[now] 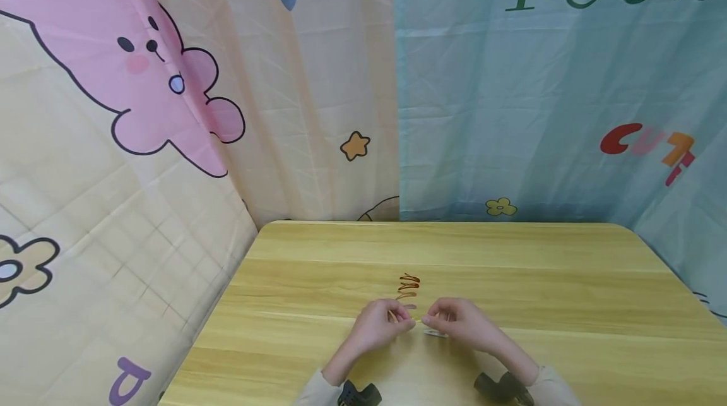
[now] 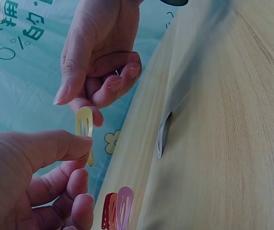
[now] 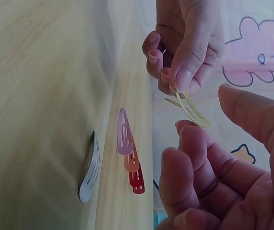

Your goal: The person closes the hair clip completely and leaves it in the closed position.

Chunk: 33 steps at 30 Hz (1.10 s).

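A yellow snap hair clip [image 2: 84,122] is pinched by its narrow end between the thumb and index finger of my left hand [image 1: 380,325]. In the right wrist view its inner prong stands away from the frame, so the clip is sprung apart. My right hand [image 1: 466,325] is close by, thumb and fingers spread, with the clip's broad end near the index fingertip; whether they touch I cannot tell. On the table below lies a pale grey-white hair clip [image 3: 89,170]. Beyond the hands, a pinkish-purple clip [image 3: 125,134], an orange clip [image 3: 132,160] and a red clip [image 3: 137,182] lie in a row.
The wooden table [image 1: 318,273] reaches back to printed curtains [image 1: 454,109] at the rear. Another patterned curtain [image 1: 113,216] hangs along the left side. Dark straps or camera mounts [image 1: 360,394] sit at both wrists.
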### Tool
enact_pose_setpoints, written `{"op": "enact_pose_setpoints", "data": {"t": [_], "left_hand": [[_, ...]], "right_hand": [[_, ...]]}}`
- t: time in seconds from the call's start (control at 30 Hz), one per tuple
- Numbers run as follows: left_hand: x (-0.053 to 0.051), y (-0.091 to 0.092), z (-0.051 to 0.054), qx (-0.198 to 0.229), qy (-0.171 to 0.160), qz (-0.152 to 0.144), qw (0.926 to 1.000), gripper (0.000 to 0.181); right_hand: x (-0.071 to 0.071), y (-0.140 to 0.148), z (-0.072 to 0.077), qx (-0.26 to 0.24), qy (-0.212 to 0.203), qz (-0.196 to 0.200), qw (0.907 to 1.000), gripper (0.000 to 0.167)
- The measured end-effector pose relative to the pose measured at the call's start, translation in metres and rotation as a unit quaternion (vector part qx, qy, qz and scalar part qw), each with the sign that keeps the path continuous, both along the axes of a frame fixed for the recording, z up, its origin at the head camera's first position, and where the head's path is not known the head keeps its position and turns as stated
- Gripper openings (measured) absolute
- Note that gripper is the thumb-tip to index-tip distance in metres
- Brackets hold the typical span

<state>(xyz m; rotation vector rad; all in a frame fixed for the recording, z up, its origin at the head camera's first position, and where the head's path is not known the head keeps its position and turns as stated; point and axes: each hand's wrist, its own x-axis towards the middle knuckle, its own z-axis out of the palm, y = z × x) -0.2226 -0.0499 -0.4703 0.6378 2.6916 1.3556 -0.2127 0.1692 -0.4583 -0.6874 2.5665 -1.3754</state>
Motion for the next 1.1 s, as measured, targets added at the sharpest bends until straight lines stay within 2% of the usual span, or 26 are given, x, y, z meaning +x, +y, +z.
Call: {"op": "enact_pose_setpoints", "data": {"t": [0.5,1.1], "left_hand": [[0.0011,0.001,0.0021,-0.001,0.002,-0.002,1.0,0.012],[0.0024,0.0009,0.0041,0.001,0.001,-0.003,1.0,0.011]], "right_hand": [[0.0012,-0.0021,0.0007,-0.007,0.009,0.016,0.9998,0.029],[0.0009,-0.0018,0.0014,-0.008,-0.016,0.006,0.9998,0.027]]}}
